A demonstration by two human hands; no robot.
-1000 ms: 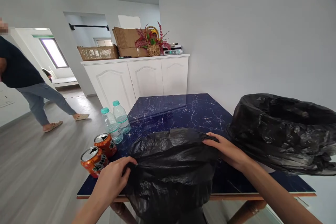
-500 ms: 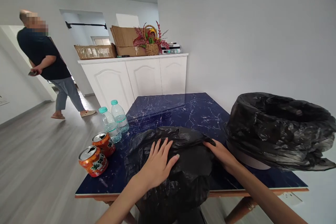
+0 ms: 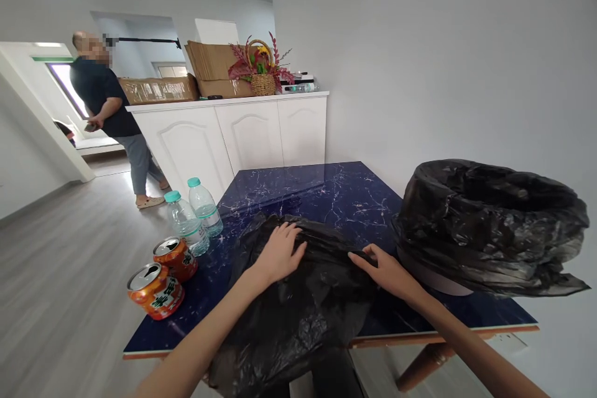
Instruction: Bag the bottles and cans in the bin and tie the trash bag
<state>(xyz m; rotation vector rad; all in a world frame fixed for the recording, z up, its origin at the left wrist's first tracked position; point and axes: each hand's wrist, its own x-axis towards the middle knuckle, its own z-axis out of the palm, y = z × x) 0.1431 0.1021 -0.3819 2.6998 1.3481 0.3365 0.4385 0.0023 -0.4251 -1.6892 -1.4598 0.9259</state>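
Blue marble table (image 3: 326, 193) carries a black bag (image 3: 298, 311) at its near edge, flatter now than half a second ago. Its long axis runs from mid-table toward the person, and its lower end hangs over the edge. On it the left hand (image 3: 280, 252) has slid farther up and presses flat, fingers slightly spread, while the right hand (image 3: 385, 270) lies on the bag's right side, fingers together.

walls: plain white wall (image 3: 420, 43) at right and at the back | floor: grey wood-look floor (image 3: 56, 261) | furniture: white cabinet (image 3: 233, 137) with three doors at the far wall, cardboard boxes (image 3: 158, 88) and flower basket (image 3: 261, 78) on top; dark blue marble-pattern bench (image 3: 317, 189) on wooden legs | window: bright window (image 3: 69, 87) far left, beyond an opening | light: soft, even
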